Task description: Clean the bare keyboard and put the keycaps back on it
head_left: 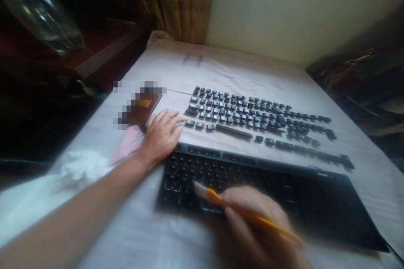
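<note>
A black keyboard (268, 176) with its keycaps taken off lies across the near part of the cloth-covered surface. My right hand (259, 214) is closed around the orange handle of a small brush (214, 196), whose pale bristles are over the left part of the bare key sockets. My left hand (162, 132) lies flat with fingers spread at the keyboard's upper left corner. Beyond the keyboard, loose black keycaps (227, 113) are laid out in rows, a long space bar (233, 131) among them. The right hand is slightly blurred.
A brown, partly pixelated object (143, 107) and a pink cloth (128, 143) lie by my left hand. White fabric (85, 166) is bunched at the left. A dark wooden shelf (104, 46) holds a clear plastic-looking item (44, 17). A curtain (186, 4) hangs behind.
</note>
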Available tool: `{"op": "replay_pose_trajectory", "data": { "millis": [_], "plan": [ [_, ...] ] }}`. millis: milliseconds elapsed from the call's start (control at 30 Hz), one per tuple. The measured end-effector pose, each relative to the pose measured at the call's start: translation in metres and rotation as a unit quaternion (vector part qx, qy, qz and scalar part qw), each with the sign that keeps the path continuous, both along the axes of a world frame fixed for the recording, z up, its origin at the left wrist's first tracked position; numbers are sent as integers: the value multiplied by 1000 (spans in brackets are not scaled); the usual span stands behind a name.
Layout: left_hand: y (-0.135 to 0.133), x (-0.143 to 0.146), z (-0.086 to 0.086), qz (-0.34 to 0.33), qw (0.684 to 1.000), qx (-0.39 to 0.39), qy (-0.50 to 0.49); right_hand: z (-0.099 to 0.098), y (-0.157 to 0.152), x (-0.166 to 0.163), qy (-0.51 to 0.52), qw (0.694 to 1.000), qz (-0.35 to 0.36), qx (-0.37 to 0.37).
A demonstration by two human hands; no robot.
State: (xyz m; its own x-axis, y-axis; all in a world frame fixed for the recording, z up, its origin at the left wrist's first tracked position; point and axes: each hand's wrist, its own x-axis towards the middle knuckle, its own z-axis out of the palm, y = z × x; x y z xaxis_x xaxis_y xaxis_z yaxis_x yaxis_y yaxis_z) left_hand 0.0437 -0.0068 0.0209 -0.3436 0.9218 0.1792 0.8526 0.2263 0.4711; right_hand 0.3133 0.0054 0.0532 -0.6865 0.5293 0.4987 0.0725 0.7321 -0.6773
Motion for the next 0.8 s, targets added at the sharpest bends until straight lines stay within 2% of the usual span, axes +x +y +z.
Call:
{"op": "replay_pose_trajectory", "data": {
  "millis": [433, 800],
  "plan": [
    [0, -1, -1, 1, 1000, 5, -2, 2, -1, -5, -12, 999, -24, 22],
    [1, -1, -2, 2, 1000, 7, -3, -4, 1, -4, 5, 999, 18, 25]
  ]
}}
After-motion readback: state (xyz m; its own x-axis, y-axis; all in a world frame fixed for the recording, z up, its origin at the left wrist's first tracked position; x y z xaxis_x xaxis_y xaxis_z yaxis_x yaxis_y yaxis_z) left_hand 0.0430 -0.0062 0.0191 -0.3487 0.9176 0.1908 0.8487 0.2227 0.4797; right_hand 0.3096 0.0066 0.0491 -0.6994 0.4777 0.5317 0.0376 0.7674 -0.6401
